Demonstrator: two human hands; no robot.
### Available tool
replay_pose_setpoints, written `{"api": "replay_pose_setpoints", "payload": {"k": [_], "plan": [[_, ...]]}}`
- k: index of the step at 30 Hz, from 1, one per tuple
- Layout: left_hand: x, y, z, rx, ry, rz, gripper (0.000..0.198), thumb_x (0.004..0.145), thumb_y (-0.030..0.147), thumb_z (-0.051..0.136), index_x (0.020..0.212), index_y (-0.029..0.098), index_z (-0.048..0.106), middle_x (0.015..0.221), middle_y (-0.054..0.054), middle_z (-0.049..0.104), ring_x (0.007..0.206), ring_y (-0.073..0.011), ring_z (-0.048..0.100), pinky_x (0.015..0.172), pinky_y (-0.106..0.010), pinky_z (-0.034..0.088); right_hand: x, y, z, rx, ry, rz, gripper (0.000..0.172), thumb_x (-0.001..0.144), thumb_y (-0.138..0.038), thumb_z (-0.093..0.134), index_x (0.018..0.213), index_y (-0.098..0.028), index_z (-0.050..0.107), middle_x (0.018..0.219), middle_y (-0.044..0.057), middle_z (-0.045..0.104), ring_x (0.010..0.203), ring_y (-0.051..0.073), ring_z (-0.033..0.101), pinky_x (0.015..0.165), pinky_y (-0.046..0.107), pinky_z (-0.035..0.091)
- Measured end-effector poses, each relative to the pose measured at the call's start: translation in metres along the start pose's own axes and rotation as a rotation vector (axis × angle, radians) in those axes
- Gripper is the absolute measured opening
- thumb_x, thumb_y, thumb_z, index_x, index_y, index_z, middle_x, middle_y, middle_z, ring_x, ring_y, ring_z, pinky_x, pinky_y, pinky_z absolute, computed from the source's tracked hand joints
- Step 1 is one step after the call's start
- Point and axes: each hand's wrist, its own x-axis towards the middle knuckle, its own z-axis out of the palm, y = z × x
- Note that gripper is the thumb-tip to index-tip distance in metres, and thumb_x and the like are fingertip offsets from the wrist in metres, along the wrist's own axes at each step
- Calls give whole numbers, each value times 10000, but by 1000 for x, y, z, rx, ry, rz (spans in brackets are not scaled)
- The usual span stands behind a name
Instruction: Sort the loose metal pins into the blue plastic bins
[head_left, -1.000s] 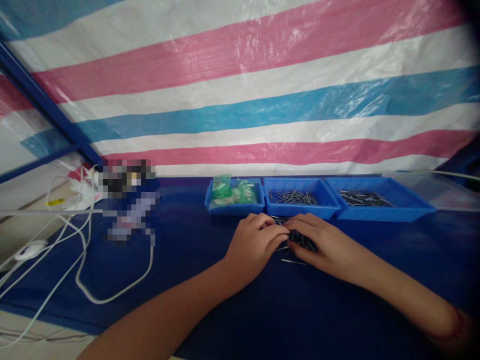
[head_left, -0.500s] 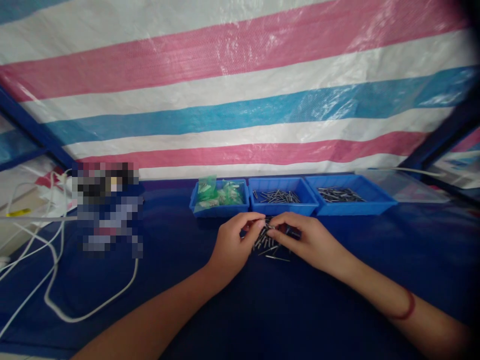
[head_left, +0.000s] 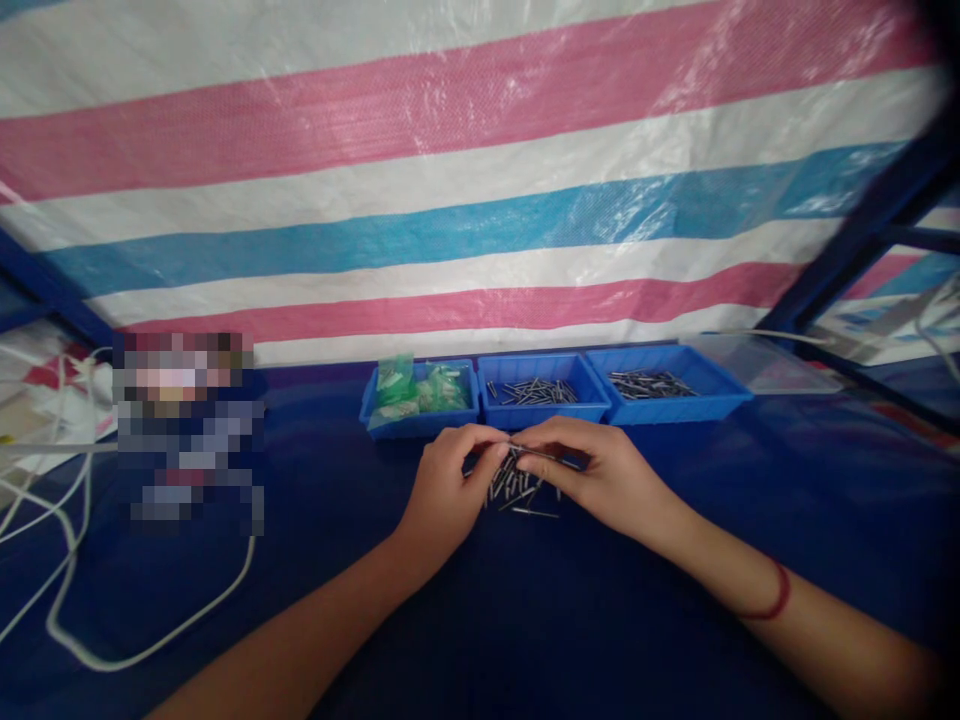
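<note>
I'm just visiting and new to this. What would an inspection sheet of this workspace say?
Surface: dark blue tabletop, slightly glossy.
Job's things: loose pile of metal pieces by the hands; left bin holds green packets; middle bin and right bin hold similar pieces.
Clutter: pixelated items at left, unidentifiable.
Grippers: bare hands; left hand and right hand appear to pinch a thin metal piece.
Cables: white cable loops across the left side.
Surroundings: striped sheet behind; blue frame at the sides.
</note>
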Motion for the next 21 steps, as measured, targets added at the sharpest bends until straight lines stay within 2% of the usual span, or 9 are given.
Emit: {"api": "replay_pose_setpoints", "payload": {"k": [3,6,12,17,21], "plan": [[1,-1,1,-59,1,-26,99,876,231,555,902,192,644,894,-14,699,854,-162,639,791,-276,473,2,0,2,186,96,111,187,788,-346,670,912,-207,683,894,45,718,807,179,676,731,320,561],[0,0,2,-77,-19,-30,78,858,228,577,879,187,640,853,-12,694,812,-157,637,758,-264,476,3,-1,3,279,133,131,179,762,-363,688,826,-196,675,831,37,715,754,167,671,704,309,565],[-3,2,3,-55,-43,-27,71,851,241,584,864,194,636,846,-11,694,810,-160,637,741,-262,473,3,-4,3,273,149,122,170,763,-361,684,778,-193,658,770,26,691,708,148,645,668,286,549],[-2,2,3,4,-60,36,131,858,273,580,953,214,648,892,-18,703,835,-172,634,779,-289,462,3,-7,3,259,125,111,182,790,-379,653,795,-197,659,777,30,697,698,149,644,662,293,548],[-1,1,2,57,-69,54,126,871,286,565,907,211,659,849,-10,700,799,-166,629,755,-283,450,2,-5,3,256,110,118,171,794,-365,646,830,-199,666,796,31,703,723,158,649,666,295,547]]}}
